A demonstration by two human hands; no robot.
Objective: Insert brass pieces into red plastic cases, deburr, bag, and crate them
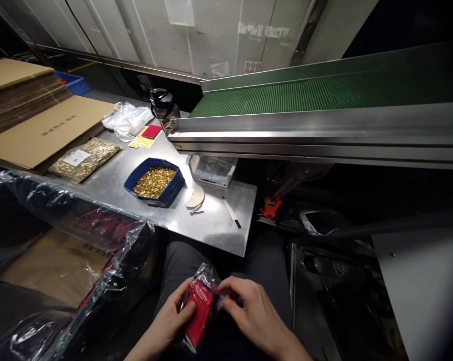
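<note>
Pack [199, 315]: red thing in clear wrap [204, 272], held tilted over the lap, between both hands.
Left hand [174, 315]: grasping the pack, thumb pressed flat on its face; the fingers underneath are mostly hidden, so can't tell how they sit.
Right hand [253, 304]: thumb and forefinger look pinched on the wrap at the pack's right edge, the rest curled in.
Wrap: this is the step in hand, I'd say, fiddly fingertip work along the edge. Next move calls for a steady left hold and a light pinch, imo; film that thin could slip or tear.
Liner [133, 245]: shiny plastic over the box at the left, more red stuff inside.
Table [211, 235]: cutter [231, 211] near the corner, untouched; blue bin [177, 184] of gold bits [154, 181] further left.
Belt [279, 98]: green, ribbed, way past the hands, nothing on it to worry about.
</note>
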